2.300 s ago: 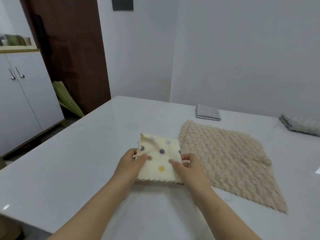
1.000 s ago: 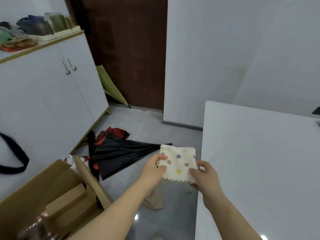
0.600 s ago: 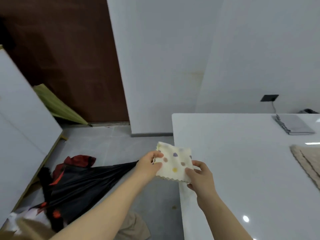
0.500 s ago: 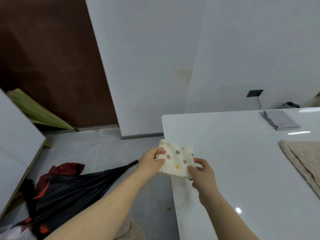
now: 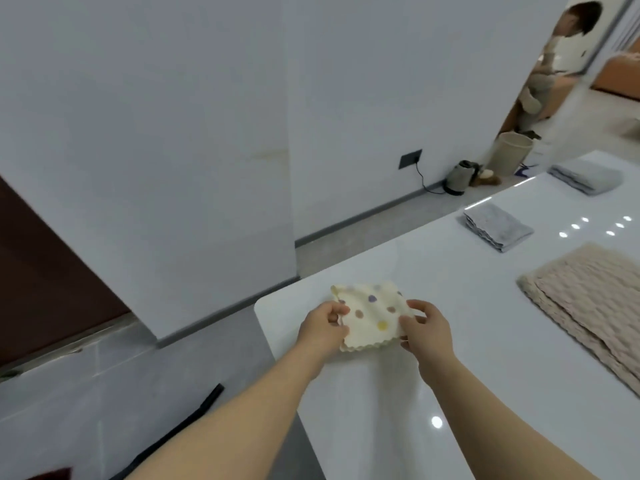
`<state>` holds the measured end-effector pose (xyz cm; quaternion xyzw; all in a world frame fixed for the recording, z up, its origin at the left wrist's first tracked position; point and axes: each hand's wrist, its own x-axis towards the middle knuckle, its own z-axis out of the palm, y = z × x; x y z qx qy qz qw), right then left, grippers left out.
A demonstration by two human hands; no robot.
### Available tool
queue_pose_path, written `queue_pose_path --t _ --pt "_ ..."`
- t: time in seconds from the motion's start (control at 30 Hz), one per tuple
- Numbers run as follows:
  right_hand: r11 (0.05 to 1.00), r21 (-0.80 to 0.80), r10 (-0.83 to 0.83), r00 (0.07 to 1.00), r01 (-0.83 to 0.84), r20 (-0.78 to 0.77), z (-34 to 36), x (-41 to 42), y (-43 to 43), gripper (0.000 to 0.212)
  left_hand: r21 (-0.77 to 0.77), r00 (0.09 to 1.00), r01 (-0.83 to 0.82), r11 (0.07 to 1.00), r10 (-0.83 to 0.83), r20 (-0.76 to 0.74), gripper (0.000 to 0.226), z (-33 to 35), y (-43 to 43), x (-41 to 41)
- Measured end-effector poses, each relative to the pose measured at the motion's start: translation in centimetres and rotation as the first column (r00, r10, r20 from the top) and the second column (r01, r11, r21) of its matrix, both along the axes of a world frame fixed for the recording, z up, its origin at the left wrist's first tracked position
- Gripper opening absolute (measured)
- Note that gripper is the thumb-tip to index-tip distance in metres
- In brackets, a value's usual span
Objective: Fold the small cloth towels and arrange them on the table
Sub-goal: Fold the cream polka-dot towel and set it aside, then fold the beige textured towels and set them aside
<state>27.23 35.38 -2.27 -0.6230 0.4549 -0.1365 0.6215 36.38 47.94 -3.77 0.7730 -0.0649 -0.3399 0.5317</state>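
Dotted towel (image 5: 369, 315) carried from over floor (a second ago) back over surface (image 5: 381, 410) corner, left grip (image 5: 320, 329) and right grip (image 5: 427, 329) with it. Beige towel (image 5: 588, 306), just beside it at start, now well apart at 3 o'clock.

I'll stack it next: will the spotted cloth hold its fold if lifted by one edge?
Probably floppy: the spotted cloth ripples between the left hand and right hand. Likely light, since fingertip pinches alone hold it.

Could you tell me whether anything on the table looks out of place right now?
The large beige towel lies spread out, askew to the table edge, while the near grey towel and far grey towel sit folded. Nothing spilled.
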Motion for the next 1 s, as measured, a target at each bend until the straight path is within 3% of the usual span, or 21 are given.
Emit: queue_pose_path --t 0.23,0.57,0.73,1.0 --pt "0.997 0.043 -0.060 0.998 0.059 0.015 -1.8 4.4 -3.4 0.044 -0.010 0.992 0.027 1.000 -0.028 -0.124 0.039 -1.7 -3.3 4.3" --pt "1.000 0.017 0.008 1.000 -0.008 0.000 -2.2 4.1 -3.5 0.051 0.195 0.990 0.122 0.973 -0.133 0.042 0.049 -1.0 -3.6 2.7" --pt "0.997 0.013 0.070 0.998 -0.070 -0.002 -1.9 -0.2 -2.9 0.045 0.184 0.987 -0.020 0.983 -0.009 0.158 0.034 0.7 -3.0 -2.1" --pt "0.967 0.002 0.255 0.967 -0.255 -0.023 -1.6 -14.6 -2.8 0.035 0.066 0.968 -0.189 0.980 0.174 0.181 0.020 2.3 -1.9 -17.9"
